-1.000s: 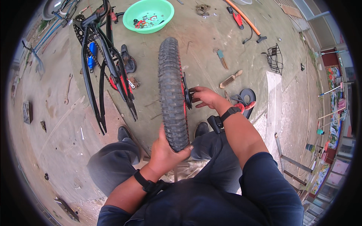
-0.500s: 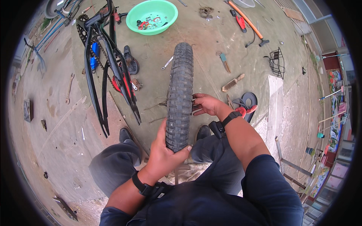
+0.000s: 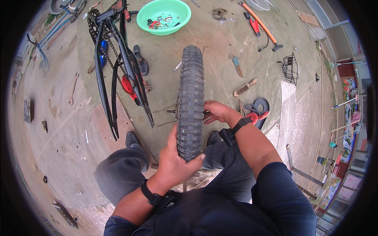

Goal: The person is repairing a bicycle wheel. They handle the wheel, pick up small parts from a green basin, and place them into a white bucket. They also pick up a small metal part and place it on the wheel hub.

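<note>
A bicycle wheel with a black knobby tire [image 3: 191, 92] stands upright in front of me, tread side facing up. My left hand [image 3: 176, 161] is closed round the tire's near end, thumb on the right side and fingers on the left. At the right side of the wheel is my right hand [image 3: 217, 111], its bent fingertips round the dark axle end at the hub; the wheel partly hides them. On the left side the other axle end [image 3: 171, 111] sticks out. A black bicycle frame [image 3: 108, 16] with its chain lies to the left of the wheel.
A green basin [image 3: 185, 17] with small parts stands at the far side. Around the wheel lie a wrench [image 3: 177, 67], a wire brush [image 3: 245, 87], an orange-handled pump [image 3: 260, 23], a black wire basket [image 3: 290, 69] and sandals [image 3: 260, 106]. Another wrench [image 3: 73, 88] is at left.
The view has shifted slightly, so surroundings sit a little further right. The wheel has turned slightly, showing more of its left axle end. Both hands keep their places on it.
</note>
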`<state>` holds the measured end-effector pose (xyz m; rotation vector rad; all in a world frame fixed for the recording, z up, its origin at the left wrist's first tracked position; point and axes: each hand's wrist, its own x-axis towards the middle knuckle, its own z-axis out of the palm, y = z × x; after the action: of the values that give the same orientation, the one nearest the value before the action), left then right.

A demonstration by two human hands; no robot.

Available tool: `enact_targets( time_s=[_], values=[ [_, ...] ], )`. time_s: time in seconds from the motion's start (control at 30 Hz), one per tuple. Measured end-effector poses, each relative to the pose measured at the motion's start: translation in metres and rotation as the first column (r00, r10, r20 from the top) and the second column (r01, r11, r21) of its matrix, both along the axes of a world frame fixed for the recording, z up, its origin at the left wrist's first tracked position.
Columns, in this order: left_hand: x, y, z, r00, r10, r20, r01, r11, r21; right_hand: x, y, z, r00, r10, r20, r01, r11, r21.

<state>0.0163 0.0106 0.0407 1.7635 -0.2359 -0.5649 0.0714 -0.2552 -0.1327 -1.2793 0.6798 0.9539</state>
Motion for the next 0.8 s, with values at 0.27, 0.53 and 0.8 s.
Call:
enact_targets(
  time_s=[0.27,0.53,0.8],
  values=[
    [0.000,0.001,0.000,0.999,-0.019,0.049,0.017,0.999,0.037,-0.001,0.001,0.003,0.992,0.122,0.019,-0.119,0.984,-0.131],
    [0.000,0.000,-0.005,0.999,0.037,-0.004,-0.037,0.999,-0.011,-0.001,-0.005,0.003,0.989,0.130,0.068,-0.121,0.985,-0.123],
    [-0.002,0.008,-0.010,0.990,0.058,-0.127,-0.068,0.994,-0.081,0.011,-0.012,0.014,0.981,0.172,0.093,-0.151,0.968,-0.201]
  ],
)
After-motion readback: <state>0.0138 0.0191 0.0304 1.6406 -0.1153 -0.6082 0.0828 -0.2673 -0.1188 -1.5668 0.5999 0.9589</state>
